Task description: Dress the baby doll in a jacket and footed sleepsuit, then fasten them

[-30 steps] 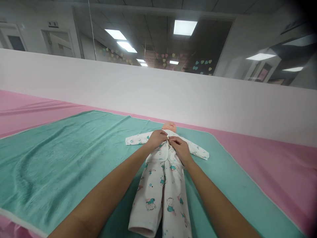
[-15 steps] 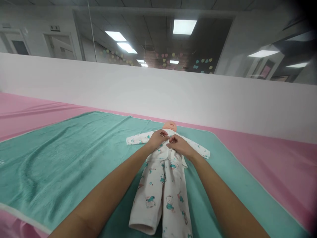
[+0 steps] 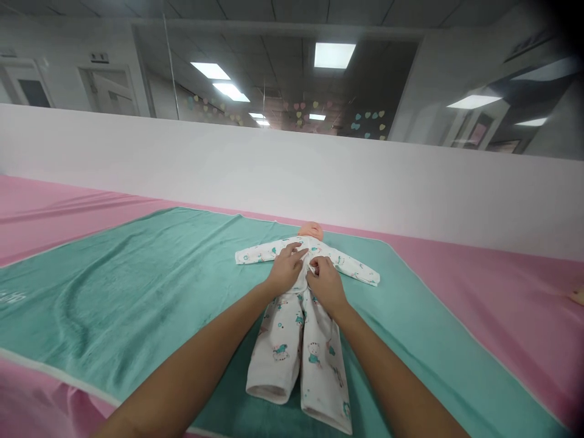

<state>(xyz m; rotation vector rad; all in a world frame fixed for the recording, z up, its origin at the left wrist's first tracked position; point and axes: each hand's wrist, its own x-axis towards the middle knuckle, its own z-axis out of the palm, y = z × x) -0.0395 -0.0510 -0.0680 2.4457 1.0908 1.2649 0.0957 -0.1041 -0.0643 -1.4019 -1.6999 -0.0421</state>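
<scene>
A baby doll (image 3: pixel 311 231) lies on its back on a teal towel (image 3: pixel 137 286), head away from me. It wears a white printed top (image 3: pixel 347 266) with both sleeves spread sideways, and matching white printed trousers (image 3: pixel 296 359). My left hand (image 3: pixel 286 267) rests on the doll's chest, fingers curled onto the front of the top. My right hand (image 3: pixel 323 281) sits right beside it, thumb and fingers pinched on the top's front edge at the belly. Both forearms reach in from below.
The towel lies on a pink sheet (image 3: pixel 493 298). A low white wall (image 3: pixel 319 176) runs behind it, with glass panes above reflecting ceiling lights. A small pale object (image 3: pixel 578 296) shows at the right edge.
Both hands slid a little down the doll's front, from near the collar toward the belly. The view shifted slightly, so more of the trousers' cuffs show.
</scene>
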